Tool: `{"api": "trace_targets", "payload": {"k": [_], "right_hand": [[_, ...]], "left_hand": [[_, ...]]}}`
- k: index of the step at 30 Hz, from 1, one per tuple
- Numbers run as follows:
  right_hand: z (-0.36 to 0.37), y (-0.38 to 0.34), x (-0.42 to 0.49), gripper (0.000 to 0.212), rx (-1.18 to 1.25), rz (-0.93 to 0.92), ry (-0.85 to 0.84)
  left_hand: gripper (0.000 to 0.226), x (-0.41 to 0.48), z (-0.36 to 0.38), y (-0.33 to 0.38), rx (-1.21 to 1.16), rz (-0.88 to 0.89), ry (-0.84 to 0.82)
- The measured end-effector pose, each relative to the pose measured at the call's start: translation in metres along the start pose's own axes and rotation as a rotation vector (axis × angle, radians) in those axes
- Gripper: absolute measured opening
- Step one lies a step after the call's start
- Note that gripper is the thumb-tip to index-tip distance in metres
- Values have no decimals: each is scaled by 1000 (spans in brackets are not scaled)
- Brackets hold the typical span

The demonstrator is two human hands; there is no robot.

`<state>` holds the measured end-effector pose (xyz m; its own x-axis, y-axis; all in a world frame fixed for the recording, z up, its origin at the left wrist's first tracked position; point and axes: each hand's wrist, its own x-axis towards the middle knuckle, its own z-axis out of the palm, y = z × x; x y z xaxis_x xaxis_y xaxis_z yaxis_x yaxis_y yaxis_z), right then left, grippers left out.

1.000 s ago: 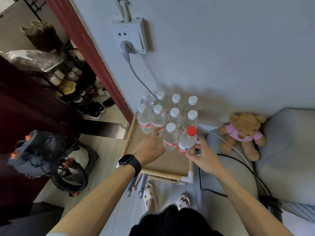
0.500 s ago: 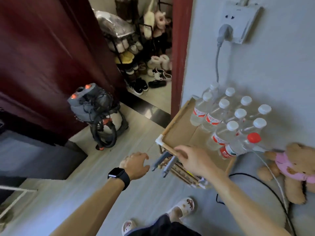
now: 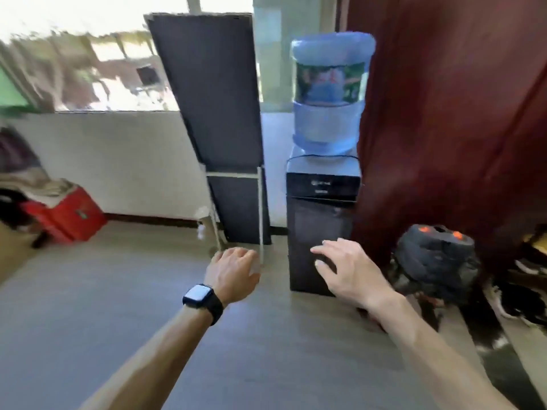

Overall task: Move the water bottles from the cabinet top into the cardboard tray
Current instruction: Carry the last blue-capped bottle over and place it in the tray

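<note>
No water bottles, cabinet top or cardboard tray appear in this blurred head view. My left hand [image 3: 232,273], with a black watch on the wrist, hangs in the air over the floor with loosely curled fingers and holds nothing. My right hand [image 3: 344,266] is stretched forward with spread fingers, empty, in front of the lower part of a black water dispenser [image 3: 321,229].
The dispenser carries a large blue jug [image 3: 330,93]. A dark panel on a thin metal frame [image 3: 219,125] leans left of it. A dark red door [image 3: 450,113] and a black fan [image 3: 435,255] stand to the right. A red box [image 3: 66,214] sits at left. Grey floor [image 3: 103,306] lies ahead.
The view has swung left, away from the tray of bottles, to face the dispenser and window wall. Both hands have left the tray and now hang empty in the air.
</note>
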<state>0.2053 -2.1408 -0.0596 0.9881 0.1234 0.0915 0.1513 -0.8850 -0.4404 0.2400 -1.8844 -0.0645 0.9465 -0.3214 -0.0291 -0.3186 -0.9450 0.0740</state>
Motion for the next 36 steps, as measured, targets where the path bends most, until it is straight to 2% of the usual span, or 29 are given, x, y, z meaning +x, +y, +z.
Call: {"api": "trace_targets", "payload": {"k": [3, 7, 15, 26, 36], "right_hand": [[27, -95, 82, 38, 5, -185, -55], [62, -216, 162, 36, 52, -403, -106], [142, -398, 276, 41, 74, -710, -239], [194, -601, 449, 41, 76, -1056, -272], [305, -758, 536, 42, 69, -1184, -349]], "left_hand": [[43, -25, -35, -116, 45, -212, 78], [47, -63, -73, -236, 78, -463, 110], [45, -121, -115, -403, 105, -831, 167], [44, -112, -167, -587, 175, -1151, 340], [46, -132, -151, -761, 142, -1306, 288]]}}
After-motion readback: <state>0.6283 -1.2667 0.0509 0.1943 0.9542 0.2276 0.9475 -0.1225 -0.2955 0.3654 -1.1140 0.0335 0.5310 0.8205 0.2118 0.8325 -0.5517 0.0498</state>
